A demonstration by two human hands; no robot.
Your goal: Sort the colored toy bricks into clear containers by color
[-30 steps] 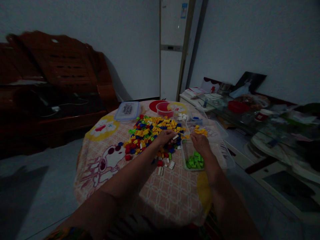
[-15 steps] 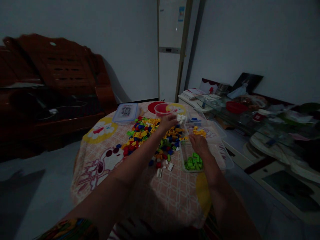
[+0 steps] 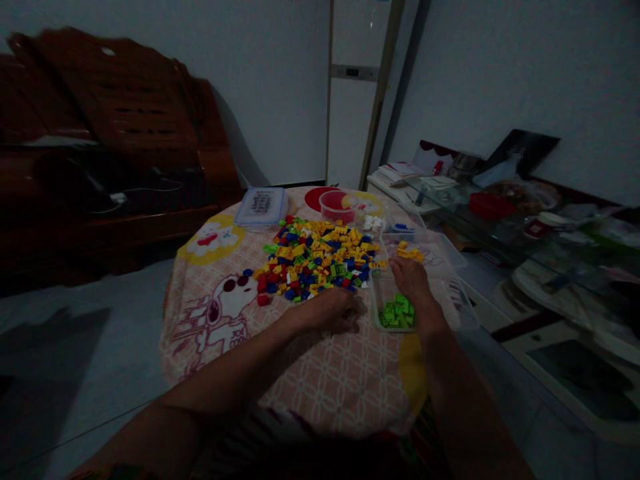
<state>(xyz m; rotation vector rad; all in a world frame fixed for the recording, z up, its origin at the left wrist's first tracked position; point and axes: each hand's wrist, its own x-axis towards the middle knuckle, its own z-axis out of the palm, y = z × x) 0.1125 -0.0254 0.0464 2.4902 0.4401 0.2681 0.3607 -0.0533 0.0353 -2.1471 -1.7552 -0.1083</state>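
A heap of small red, yellow, blue and green building bricks (image 3: 320,257) covers the middle of a round table with a cartoon-print cloth (image 3: 220,313). My left hand (image 3: 335,310) lies palm down on the cloth at the heap's near edge, fingers curled over something I cannot make out. My right hand (image 3: 411,279) rests on the rim of a clear tray (image 3: 380,300) that holds green bricks (image 3: 397,313). Its fingers point toward a second clear tray with yellow bricks (image 3: 410,253).
A lidded clear box (image 3: 261,205), a clear tub over a red disc (image 3: 337,205) and a small pile of white bricks (image 3: 374,223) stand at the table's far side. A dark wooden sofa (image 3: 100,153) stands left; a cluttered glass low table (image 3: 500,213) right.
My left hand came back from the white bricks at the far side and dropped to the cloth at the heap's near edge. The loose white bricks there are now under it. My right hand stayed put.
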